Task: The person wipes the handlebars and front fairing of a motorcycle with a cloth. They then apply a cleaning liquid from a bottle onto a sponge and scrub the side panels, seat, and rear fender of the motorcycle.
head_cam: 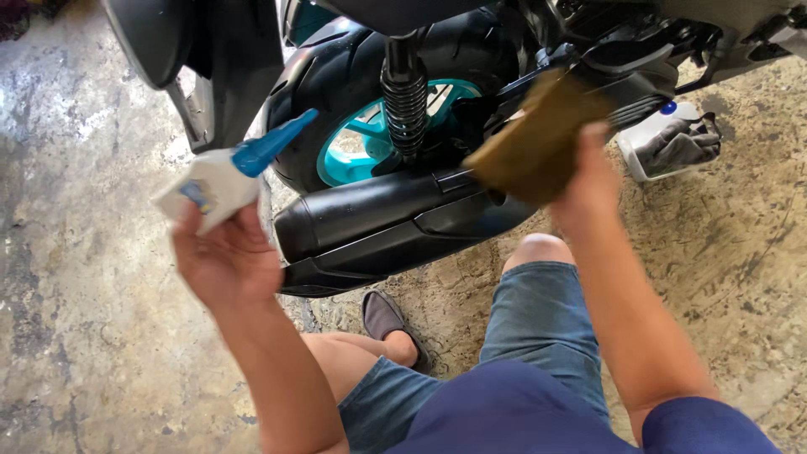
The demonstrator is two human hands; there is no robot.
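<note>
Two hands busy: left hand grips soft, light squeeze bottle by body; right hand clutches limp brown rag beside black exhaust.

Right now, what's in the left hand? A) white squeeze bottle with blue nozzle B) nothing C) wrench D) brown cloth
A: the left hand grips a white squeeze bottle with a blue nozzle, while the brown cloth is in the right hand, up against the scooter near its black exhaust muffler.
</note>
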